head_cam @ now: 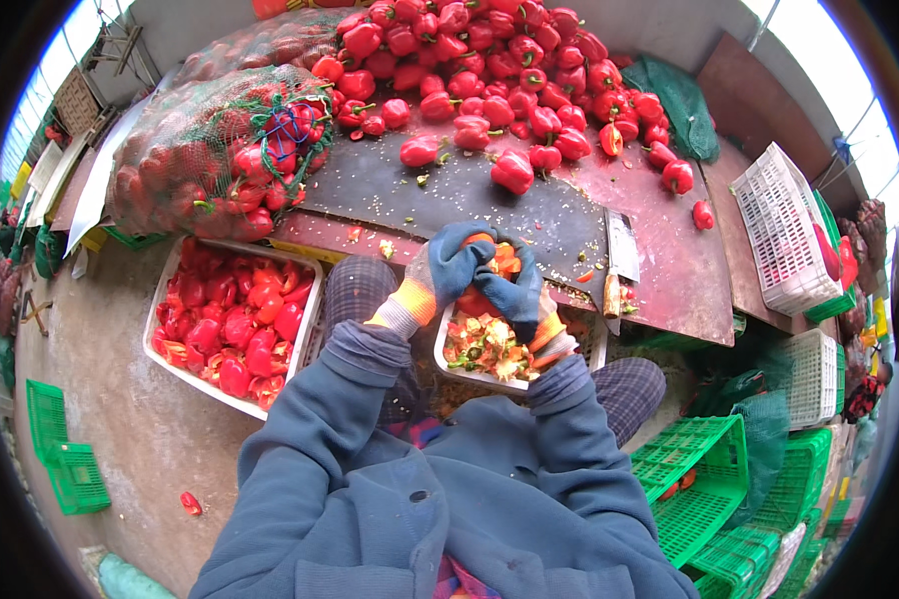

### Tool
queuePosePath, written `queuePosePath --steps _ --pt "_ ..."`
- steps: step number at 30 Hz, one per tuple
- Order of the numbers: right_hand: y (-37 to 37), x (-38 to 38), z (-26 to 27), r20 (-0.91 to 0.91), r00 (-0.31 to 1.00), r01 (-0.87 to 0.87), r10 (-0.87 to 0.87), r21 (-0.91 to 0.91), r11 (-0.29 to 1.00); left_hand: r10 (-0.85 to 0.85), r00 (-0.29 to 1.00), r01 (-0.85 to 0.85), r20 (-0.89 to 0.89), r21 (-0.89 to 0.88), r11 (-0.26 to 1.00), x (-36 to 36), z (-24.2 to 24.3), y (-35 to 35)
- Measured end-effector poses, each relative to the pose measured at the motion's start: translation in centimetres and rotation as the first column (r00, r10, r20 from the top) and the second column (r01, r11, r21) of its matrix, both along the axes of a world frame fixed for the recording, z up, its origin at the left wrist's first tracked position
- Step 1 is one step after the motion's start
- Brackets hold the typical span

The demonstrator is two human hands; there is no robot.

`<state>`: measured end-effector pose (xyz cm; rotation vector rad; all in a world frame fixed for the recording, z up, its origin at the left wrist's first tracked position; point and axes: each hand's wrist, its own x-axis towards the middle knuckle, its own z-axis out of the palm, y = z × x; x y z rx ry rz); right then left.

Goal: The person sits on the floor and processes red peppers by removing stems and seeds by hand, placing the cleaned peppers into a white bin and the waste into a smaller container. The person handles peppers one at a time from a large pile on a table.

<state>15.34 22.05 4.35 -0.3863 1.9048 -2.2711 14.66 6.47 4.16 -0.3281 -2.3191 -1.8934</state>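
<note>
My left hand [443, 262], in a blue-coated glove with an orange and grey cuff, grips a red bell pepper [505, 262]. Wrapped around the same pepper from the other side is my right hand [517, 292], gloved alike. The pepper looks opened, its paler inside facing up; the fingers hide much of it. Below my hands stands a white crate [440, 348] holding pepper cores, seeds and green stems [491, 348]. A cleaver [622, 247] with a wooden handle lies at the table's near edge, to the right of my hands.
Whole red peppers [487, 67] are heaped on the table [667, 262] around a dark, seed-strewn board [389, 183]. A full mesh sack [187, 165] lies at left, above a white crate [210, 387] of opened peppers. Green crates [697, 479] stand at lower right.
</note>
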Motion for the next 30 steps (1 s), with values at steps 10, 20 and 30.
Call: queuePosePath --steps 10,20,30 --pt "-1.9 -0.5 -2.4 0.003 0.94 0.34 -0.34 0.002 0.94 0.423 0.859 -0.429 -0.29 0.044 0.902 0.2 -2.9 3.7" --pt "1.6 -0.2 -1.7 -0.026 0.999 -0.006 0.02 0.435 0.9 -0.132 0.987 0.136 0.091 -0.038 0.99 -0.3 -1.8 0.8" --pt "-0.7 -2.5 -9.3 -0.013 0.884 0.43 -0.467 0.412 0.803 0.3 0.953 -0.303 -0.045 -0.09 0.949 -2.4 -5.3 4.6"
